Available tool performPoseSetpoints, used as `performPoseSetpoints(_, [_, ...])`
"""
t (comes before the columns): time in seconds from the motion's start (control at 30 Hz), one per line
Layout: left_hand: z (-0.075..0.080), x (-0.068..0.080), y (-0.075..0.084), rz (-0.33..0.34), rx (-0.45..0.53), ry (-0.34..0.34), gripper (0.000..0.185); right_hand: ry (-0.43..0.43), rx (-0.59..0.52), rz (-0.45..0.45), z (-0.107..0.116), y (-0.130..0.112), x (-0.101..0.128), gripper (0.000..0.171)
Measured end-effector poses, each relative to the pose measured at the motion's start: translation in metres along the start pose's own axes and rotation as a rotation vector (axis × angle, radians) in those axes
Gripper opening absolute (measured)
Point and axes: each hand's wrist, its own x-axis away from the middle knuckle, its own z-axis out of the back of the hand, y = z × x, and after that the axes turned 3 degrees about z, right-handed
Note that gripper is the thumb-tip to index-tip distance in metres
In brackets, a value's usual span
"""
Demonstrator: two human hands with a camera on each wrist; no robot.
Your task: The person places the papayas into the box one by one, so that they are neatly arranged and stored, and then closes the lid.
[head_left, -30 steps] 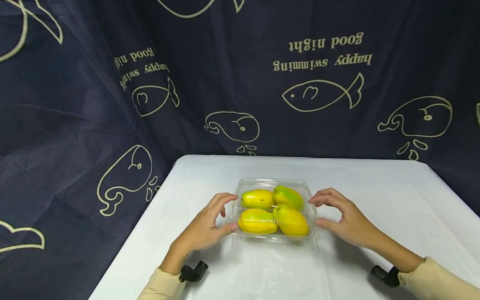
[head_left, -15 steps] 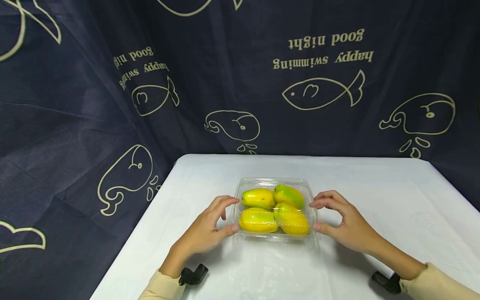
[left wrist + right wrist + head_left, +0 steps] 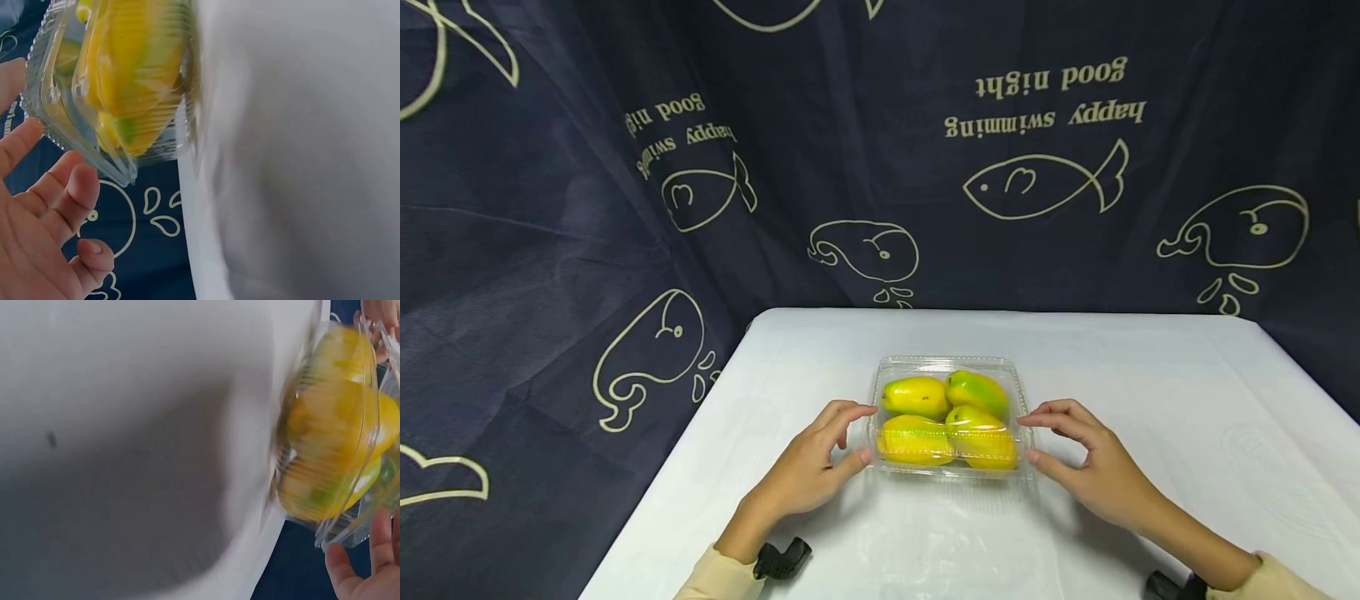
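Observation:
A clear plastic clamshell container (image 3: 887,368) sits on the white table, its lid down over several yellow-green mangoes (image 3: 917,440). At its left side is my left hand (image 3: 808,467), fingers loosely bent, fingertips and thumb at the rim. My right hand (image 3: 1101,471) mirrors it on the right side. In the left wrist view, a fingertip of the left hand (image 3: 37,231) meets the rim while other fingers stand apart from it. The right wrist view catches the right hand (image 3: 375,584) with its fingertips by the container's rim (image 3: 325,540). Neither hand grips around the container.
White cloth covers the table (image 3: 1150,367). A dark blue curtain (image 3: 865,150) with fish and whale drawings hangs behind and along the left. Black wrist devices (image 3: 782,558) sit at both cuffs.
Both hands have slid slightly toward the person along the container's sides. The container and mangoes stay in nearly the same place.

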Motion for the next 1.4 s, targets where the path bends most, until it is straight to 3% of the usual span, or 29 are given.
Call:
performPoseSetpoints(0.2, [-0.002, 0.002, -0.001, -0.001, 0.001, 0.023, 0.054, 0.032, 0.036, -0.081, -0.006, -0.004, 0.007, 0.039])
performPoseSetpoints(0.47, [-0.007, -0.002, 0.000, 0.000, -0.002, 0.035, 0.049, 0.067, 0.024, -0.100, -0.005, -0.010, 0.014, 0.038])
performPoseSetpoints(0.7, [-0.005, -0.008, 0.003, -0.038, -0.035, 0.074, 0.048, 0.068, 0.025, -0.111, -0.005, -0.008, 0.013, 0.036])
performPoseSetpoints(0.93, [-0.002, -0.009, 0.005, -0.014, -0.075, 0.063, 0.047, 0.059, 0.011, -0.157, -0.008, -0.008, 0.014, 0.034])
performPoseSetpoints(1.17, [0.000, -0.009, 0.004, 0.005, -0.125, 0.057, 0.046, 0.045, -0.078, -0.233, -0.014, -0.012, 0.014, 0.033])
performPoseSetpoints(1.4, [0.000, -0.007, 0.002, 0.006, -0.190, 0.030, 0.048, 0.042, -0.070, -0.322, -0.019, -0.018, 0.014, 0.033])
